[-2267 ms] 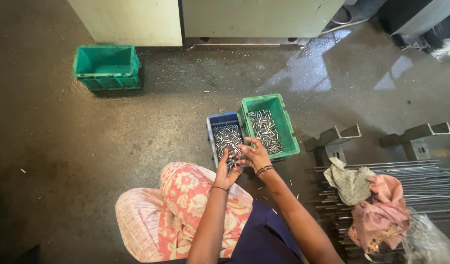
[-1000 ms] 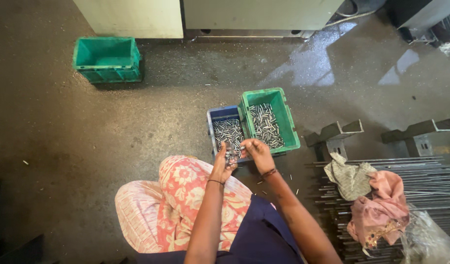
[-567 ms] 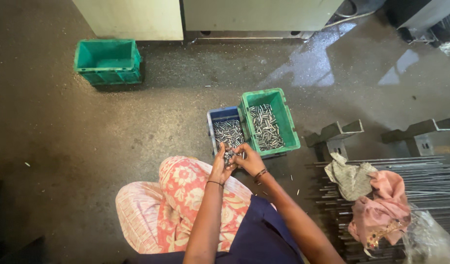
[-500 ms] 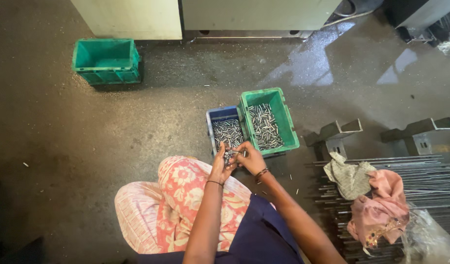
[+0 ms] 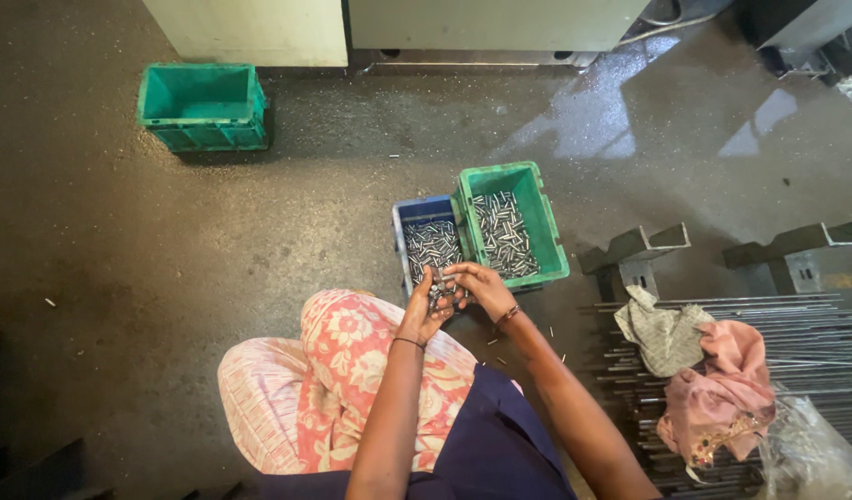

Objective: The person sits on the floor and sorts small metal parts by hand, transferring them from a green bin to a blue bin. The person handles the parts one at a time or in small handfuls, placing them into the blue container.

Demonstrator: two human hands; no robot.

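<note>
Both hands, left hand and right hand, are pinching small metal pins in their fingers over the blue bin

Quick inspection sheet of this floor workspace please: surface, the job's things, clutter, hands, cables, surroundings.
Surface: dark, gritty concrete floor, wet sheen at upper right.
Job's things: small blue plastic bin and green plastic bin, side by side, both holding small metal pins.
Clutter: grey rag and pink cloth on a stack of long metal rods; a few loose pins on the floor.
Hands: left hand and right hand hold a cluster of pins over the blue bin's near edge.
Cables: one at the top right.
Surroundings: empty green crate, pale cabinet, two steel channel brackets.
</note>
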